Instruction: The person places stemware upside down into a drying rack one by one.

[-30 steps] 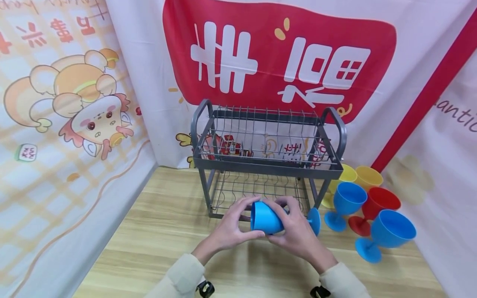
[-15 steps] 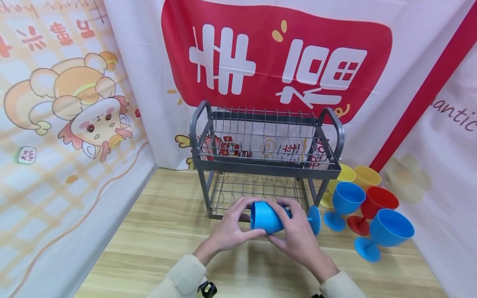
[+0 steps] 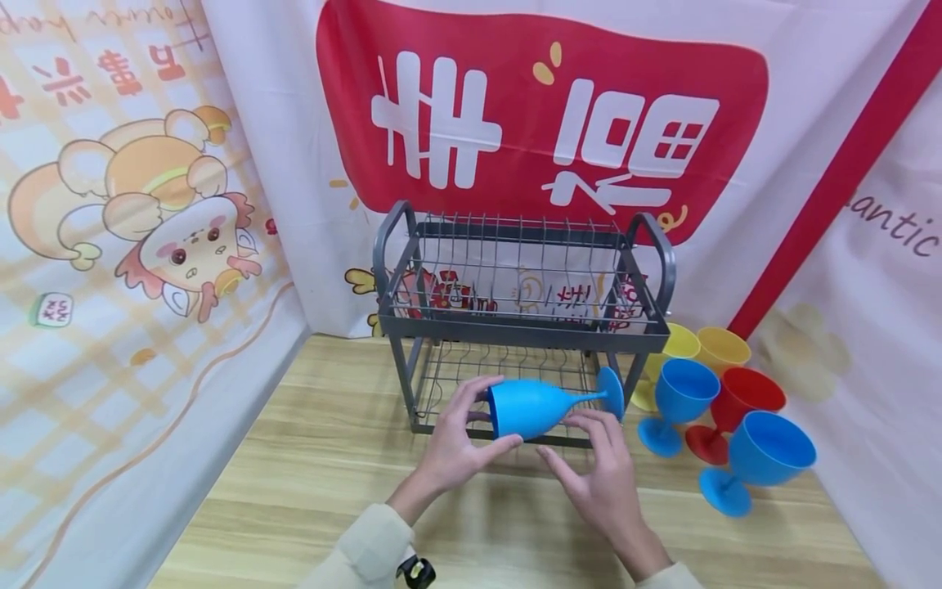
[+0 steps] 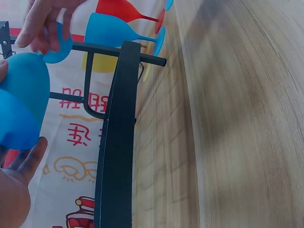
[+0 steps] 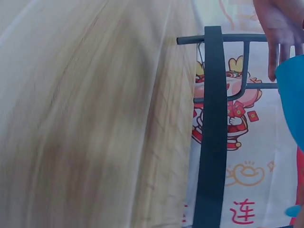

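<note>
A blue plastic goblet (image 3: 530,407) lies sideways in the air before the rack, its mouth to the left and its foot to the right. My left hand (image 3: 455,442) grips the bowl near the rim, thumb below and fingers behind. My right hand (image 3: 603,474) is under the stem, thumb and fingers spread apart; whether a fingertip touches the goblet I cannot tell. In the left wrist view the goblet (image 4: 26,90) is between the left hand (image 4: 14,190) and the right hand (image 4: 50,19). The right wrist view catches part of the goblet (image 5: 292,95) and the left hand (image 5: 282,31).
Behind the goblet stands a dark grey two-tier wire dish rack (image 3: 526,327). To its right on the wooden table (image 3: 309,491) are upright goblets: a red one (image 3: 746,401), blue ones (image 3: 688,393) and yellow ones (image 3: 724,348). Printed cloth (image 3: 272,164) hangs around the table.
The goblet has risen slightly and its foot end has tipped upward. My right hand has loosened from the bowl and moved down and right. The left hand keeps its grip.
</note>
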Available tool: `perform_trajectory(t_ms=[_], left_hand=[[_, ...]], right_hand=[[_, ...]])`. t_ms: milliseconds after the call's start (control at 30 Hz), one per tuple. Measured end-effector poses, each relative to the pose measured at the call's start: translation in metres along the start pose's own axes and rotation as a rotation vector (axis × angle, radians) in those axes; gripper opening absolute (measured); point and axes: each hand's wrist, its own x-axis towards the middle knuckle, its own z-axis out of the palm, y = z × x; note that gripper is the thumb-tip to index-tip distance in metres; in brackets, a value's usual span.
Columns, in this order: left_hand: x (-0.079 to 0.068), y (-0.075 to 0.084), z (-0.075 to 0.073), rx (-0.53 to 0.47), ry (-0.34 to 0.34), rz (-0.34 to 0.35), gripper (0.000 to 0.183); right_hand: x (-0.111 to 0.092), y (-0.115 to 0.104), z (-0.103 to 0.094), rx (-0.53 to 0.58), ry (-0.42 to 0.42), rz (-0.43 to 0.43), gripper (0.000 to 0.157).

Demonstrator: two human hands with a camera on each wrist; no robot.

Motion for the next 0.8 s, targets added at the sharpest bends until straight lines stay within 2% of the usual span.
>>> perform_trajectory(t_ms=[167, 267, 500, 633, 800], left_hand=[[-0.001, 0.001, 0.004, -0.046, 0.012, -0.005, 0.078], [-0.002, 0.001, 0.006, -0.045, -0.007, 0.002, 0.081], [-0.003, -0.002, 0.007, 0.058, -0.06, -0.048, 0.088], [-0.003, -0.007, 0.009, 0.086, -0.112, -0.076, 0.092], [-0.005, -0.013, 0.016, 0.082, -0.126, -0.095, 0.094]], right_hand=[[-0.002, -0.002, 0.006, 0.161, -0.102, 0.274, 0.039], [-0.003, -0.001, 0.008, 0.244, -0.137, 0.36, 0.035], [-0.007, 0.001, 0.008, 0.271, -0.162, 0.41, 0.041], [-0.007, 0.0, 0.008, 0.272, -0.167, 0.411, 0.053], [-0.003, -0.005, 0.01, 0.28, -0.169, 0.408, 0.071]])
